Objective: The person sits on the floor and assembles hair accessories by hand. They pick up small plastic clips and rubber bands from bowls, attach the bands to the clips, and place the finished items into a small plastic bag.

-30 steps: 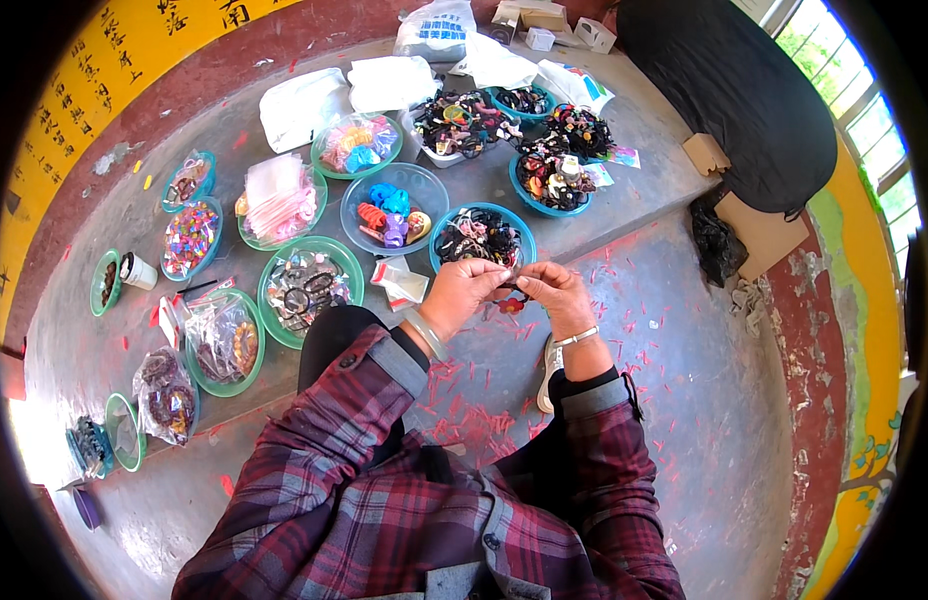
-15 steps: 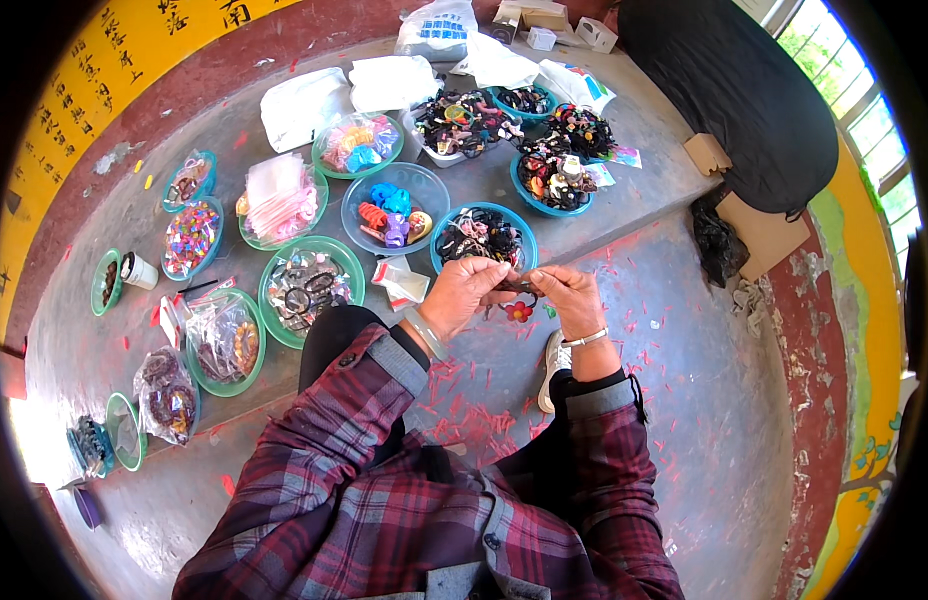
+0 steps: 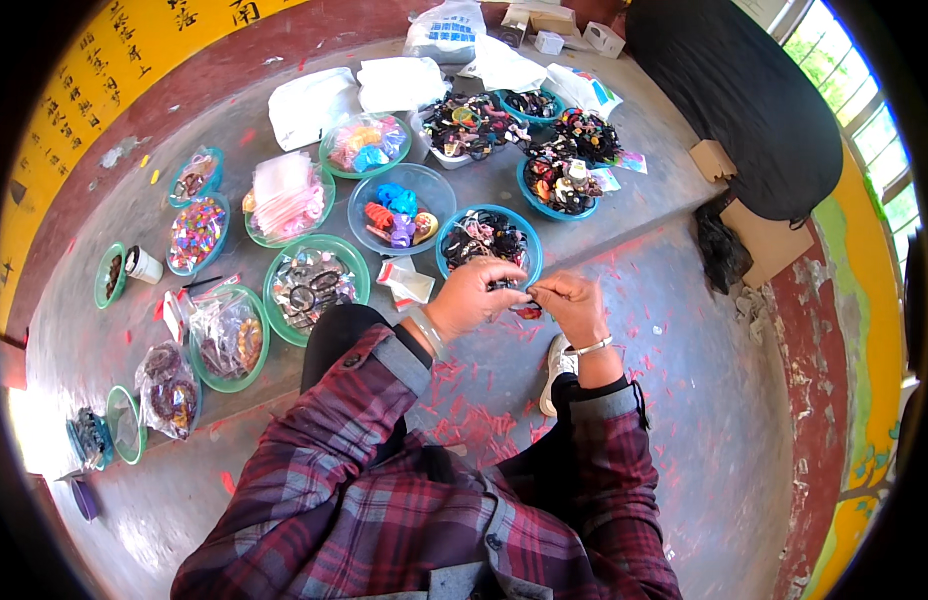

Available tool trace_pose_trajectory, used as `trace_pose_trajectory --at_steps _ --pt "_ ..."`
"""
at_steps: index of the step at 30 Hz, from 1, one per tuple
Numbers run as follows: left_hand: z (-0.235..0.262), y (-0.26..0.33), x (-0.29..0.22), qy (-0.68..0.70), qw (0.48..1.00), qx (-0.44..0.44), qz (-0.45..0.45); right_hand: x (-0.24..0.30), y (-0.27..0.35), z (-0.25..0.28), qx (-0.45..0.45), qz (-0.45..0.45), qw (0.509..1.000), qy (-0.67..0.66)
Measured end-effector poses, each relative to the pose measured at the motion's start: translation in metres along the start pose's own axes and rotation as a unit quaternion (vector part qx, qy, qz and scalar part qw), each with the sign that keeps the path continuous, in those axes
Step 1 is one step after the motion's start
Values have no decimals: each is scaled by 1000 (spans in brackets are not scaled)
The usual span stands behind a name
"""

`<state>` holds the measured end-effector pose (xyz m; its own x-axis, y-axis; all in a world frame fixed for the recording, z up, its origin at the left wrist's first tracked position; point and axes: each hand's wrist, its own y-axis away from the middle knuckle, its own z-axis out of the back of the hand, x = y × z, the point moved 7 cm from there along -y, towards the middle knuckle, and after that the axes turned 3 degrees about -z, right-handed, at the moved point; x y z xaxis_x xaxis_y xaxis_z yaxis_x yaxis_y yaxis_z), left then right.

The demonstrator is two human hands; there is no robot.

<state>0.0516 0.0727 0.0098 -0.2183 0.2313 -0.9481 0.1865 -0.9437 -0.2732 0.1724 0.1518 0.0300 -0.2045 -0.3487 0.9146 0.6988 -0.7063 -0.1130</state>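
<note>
My right hand [image 3: 576, 308] pinches a hair tie between thumb and fingers. Little of the tie shows: a red bit, its charm [image 3: 527, 313], hangs just below the fingertips. Close against it on the left is my left hand [image 3: 471, 296], its thumb and forefinger apart and its thumb tip by the right fingertips. Whether its lower fingers touch the band is hidden. Right behind the hands stands a blue bowl [image 3: 537, 262] of dark hair ties, partly covered by the left hand. Beyond it is a clear bowl [image 3: 356, 228] with coloured hair pieces.
On the raised grey ledge stand several more bowls of hair accessories, including a green bowl [image 3: 362, 283] and a blue bowl [image 3: 526, 195]. White bags [image 3: 314, 108] lie farther back. Red scraps [image 3: 474, 425] litter the floor near my white shoe [image 3: 556, 378]. Cardboard [image 3: 769, 245] leans at the right.
The left thumb and forefinger have spread from their pinch on the dark hair tie. The red flower charm, plain before, is now mostly hidden. The right hand keeps its pinch.
</note>
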Motion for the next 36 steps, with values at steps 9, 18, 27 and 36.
trace_pose_trajectory --at_steps 9,18,27,36 --pt "-7 6 12 63 990 43 118 6 4 -1 7 31 999 -27" --pt "-9 6 25 172 975 13 140 -7 4 9 -27 16 991 -127" --pt "-15 20 0 260 955 -38 140 -8 6 10 -43 -12 971 -235" --pt "89 48 -33 194 953 -216 83 -17 11 19 -93 -52 955 -276"
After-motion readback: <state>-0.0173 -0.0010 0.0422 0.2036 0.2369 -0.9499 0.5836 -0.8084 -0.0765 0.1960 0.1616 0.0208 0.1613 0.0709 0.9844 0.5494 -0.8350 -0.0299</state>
